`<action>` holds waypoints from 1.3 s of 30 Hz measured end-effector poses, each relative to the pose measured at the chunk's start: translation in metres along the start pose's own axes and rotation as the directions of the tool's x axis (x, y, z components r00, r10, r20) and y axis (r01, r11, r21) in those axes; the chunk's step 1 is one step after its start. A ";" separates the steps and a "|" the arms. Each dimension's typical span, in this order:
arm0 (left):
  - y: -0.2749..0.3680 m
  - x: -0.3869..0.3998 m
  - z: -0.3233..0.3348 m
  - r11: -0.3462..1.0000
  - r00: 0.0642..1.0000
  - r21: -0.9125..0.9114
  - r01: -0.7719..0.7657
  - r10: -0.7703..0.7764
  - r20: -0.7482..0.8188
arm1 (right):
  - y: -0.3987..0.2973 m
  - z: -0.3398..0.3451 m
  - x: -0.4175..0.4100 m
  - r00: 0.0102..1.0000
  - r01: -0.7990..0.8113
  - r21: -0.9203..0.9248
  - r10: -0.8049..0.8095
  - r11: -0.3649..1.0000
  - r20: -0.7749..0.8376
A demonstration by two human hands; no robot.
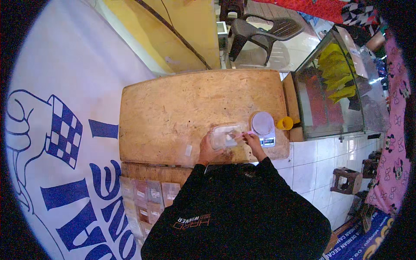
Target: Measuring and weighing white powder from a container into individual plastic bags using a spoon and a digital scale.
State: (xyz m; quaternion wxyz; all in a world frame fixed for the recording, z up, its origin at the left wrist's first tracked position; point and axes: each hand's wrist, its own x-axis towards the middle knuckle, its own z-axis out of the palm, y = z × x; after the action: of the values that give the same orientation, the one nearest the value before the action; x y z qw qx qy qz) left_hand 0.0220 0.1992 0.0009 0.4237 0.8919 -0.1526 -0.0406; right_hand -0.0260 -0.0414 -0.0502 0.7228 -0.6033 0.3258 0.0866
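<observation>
My left hand point(208, 148) grips the left side of a clear plastic container point(216, 136), which has some white material inside. My right hand point(254, 143) pinches a small pink utensil point(241, 134), likely a spoon, whose far end reaches into the container. The exact contents are too blurred to tell. Just beyond my right hand stands a kitchen scale point(263, 123) with a round platform and a small display. To its right is a yellow plastic cup point(285, 123). Everything rests on a worn wooden table point(182, 104).
A small pale slip point(188, 150) lies left of my left hand. Packets with labels point(146, 195) hang at the near left below the tabletop. A glass display case point(331, 94) stands at the right, a dark plastic chair point(260, 32) behind, and a printed banner point(74, 97) along the left.
</observation>
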 end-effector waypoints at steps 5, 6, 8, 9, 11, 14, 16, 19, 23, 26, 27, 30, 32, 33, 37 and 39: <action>-0.014 0.009 0.012 1.000 0.994 -0.009 -0.026 0.027 0.104 | -0.031 -0.010 -0.008 1.000 0.003 0.010 -0.003 1.000 0.000; -0.015 0.008 0.016 0.998 0.994 0.024 -0.058 0.056 0.089 | -0.033 -0.012 -0.008 1.000 0.002 0.011 -0.002 1.000 -0.001; -0.017 0.007 0.022 0.995 0.995 0.056 -0.078 0.073 0.072 | -0.038 -0.015 -0.007 0.999 0.025 0.101 -0.023 0.995 -0.023; -0.018 0.007 0.025 0.991 0.994 0.087 -0.097 0.093 0.053 | -0.044 -0.016 -0.009 0.999 0.024 0.101 -0.022 0.995 -0.024; -0.014 0.009 0.025 0.993 0.994 0.082 -0.084 0.078 0.074 | -0.055 -0.017 -0.013 0.997 0.070 0.101 -0.067 0.992 -0.032; -0.016 0.007 0.032 0.993 0.995 0.089 -0.082 0.077 0.062 | -0.056 -0.022 -0.012 0.994 0.113 0.131 -0.112 0.985 -0.010; -0.020 0.004 0.035 0.991 0.996 0.102 -0.089 0.086 0.029 | -0.064 -0.020 -0.015 0.994 0.113 0.127 -0.114 0.985 0.001; -0.020 0.005 0.036 0.988 0.992 0.093 -0.125 0.126 -0.002 | -0.074 -0.018 -0.019 0.991 0.132 0.126 -0.135 0.983 0.014; -0.008 0.006 0.029 0.988 0.995 0.117 -0.104 0.103 0.016 | -0.072 -0.018 -0.015 0.993 0.114 0.144 -0.118 0.983 0.019; 0.003 0.005 0.022 0.993 0.997 0.085 -0.083 0.082 0.008 | -0.067 -0.021 -0.011 0.996 0.082 0.134 -0.085 0.988 0.020; 0.010 0.005 0.018 0.996 0.996 0.045 -0.082 0.083 -0.014 | -0.067 -0.021 -0.010 0.996 0.083 0.135 -0.087 0.987 0.022; 0.027 0.009 0.008 1.000 0.998 0.014 -0.027 0.026 0.054 | -0.068 -0.019 -0.010 0.993 0.102 0.210 -0.112 0.972 0.040; 0.011 0.009 0.017 0.997 0.997 0.030 -0.072 0.071 0.034 | -0.072 -0.016 -0.014 0.990 0.128 0.192 -0.137 0.973 0.033; 0.014 0.011 0.017 0.992 0.993 0.040 -0.118 0.118 0.022 | -0.073 -0.015 -0.015 0.990 0.127 0.195 -0.136 0.973 0.030; 0.016 0.011 0.018 0.998 0.998 0.019 -0.063 0.062 0.020 | -0.075 0.002 -0.023 0.913 0.376 -0.099 -0.350 0.921 0.211; -0.012 0.011 0.033 0.995 0.993 -0.099 -0.003 0.014 0.113 | -0.086 0.011 -0.033 0.787 0.582 -0.117 -0.520 0.805 0.332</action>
State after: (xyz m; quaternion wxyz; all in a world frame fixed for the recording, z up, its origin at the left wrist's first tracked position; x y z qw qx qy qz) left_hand 0.0289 0.1778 -0.0288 0.4582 0.8654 -0.1782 -0.0969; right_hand -0.0027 -0.0446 0.0392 0.6863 -0.7271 0.0160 -0.0092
